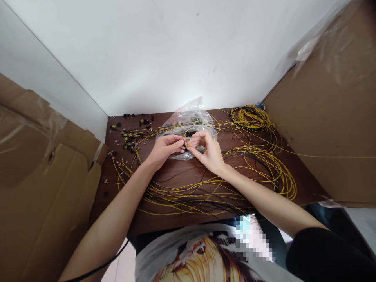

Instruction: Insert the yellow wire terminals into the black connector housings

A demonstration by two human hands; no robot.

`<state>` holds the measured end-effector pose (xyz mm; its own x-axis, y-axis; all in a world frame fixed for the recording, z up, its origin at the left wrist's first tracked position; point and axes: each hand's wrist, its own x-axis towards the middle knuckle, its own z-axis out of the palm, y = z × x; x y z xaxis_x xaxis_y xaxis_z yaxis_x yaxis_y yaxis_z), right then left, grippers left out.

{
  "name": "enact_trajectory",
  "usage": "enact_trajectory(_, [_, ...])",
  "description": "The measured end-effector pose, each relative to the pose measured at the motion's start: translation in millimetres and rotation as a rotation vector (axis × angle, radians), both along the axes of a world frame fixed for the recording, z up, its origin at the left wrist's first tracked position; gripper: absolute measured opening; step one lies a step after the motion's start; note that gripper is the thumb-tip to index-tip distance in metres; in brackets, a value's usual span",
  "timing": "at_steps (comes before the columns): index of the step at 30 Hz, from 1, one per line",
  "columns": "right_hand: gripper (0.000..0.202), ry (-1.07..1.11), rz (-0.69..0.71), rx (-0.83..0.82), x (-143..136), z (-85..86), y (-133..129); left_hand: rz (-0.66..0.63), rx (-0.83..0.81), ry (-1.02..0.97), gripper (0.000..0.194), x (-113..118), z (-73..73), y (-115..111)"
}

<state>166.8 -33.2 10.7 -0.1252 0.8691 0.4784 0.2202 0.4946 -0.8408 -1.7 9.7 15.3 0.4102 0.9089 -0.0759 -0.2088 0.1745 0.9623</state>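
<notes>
My left hand [168,149] pinches a small black connector [185,145] between thumb and fingertips, over the middle of the brown table. Just beside it, my right hand [207,150] has its thumb and finger closed on a small yellow piece [188,145] at the connector; its exact kind is too small to make out. A thin yellow wire loops up from between the fingertips. Beneath and behind both hands lies a clear plastic bag [188,113] with black and yellow parts in or on it.
Coiled yellow wires [246,117] lie at the back right, and long yellow and black wires [188,199] sweep across the table's front. Black-and-yellow connectors [129,139] are scattered at left. Cardboard [331,117] stands at both sides, a white wall [182,55] behind.
</notes>
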Motion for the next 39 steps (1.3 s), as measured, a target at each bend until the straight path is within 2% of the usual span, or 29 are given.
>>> enact_trajectory(11, [0.028, 0.027, -0.017, 0.031, 0.7, -2.2, 1.6, -0.024, 0.010, -0.010, 0.035, -0.4, -2.2, 0.4])
enact_trajectory(18, [0.024, 0.017, -0.027, 0.025, 1.1, -1.6, 1.2, 0.016, 0.051, 0.042, 0.034, 0.6, -2.5, -2.0])
enact_trajectory(27, [0.012, 0.004, -0.036, 0.005, 1.2, -0.4, -0.4, 0.121, 0.192, 0.113, 0.028, 5.4, 3.7, -11.0])
enact_trajectory(34, [0.007, 0.044, -0.037, -0.034, 0.6, -0.9, 0.4, 0.156, 0.197, 0.138, 0.029, 6.6, 3.2, -12.5])
enact_trajectory(39, [0.013, 0.203, 0.018, -0.166, 0.1, -1.8, 5.1, 0.138, 0.189, 0.126, 0.031, 5.3, 4.0, -11.7])
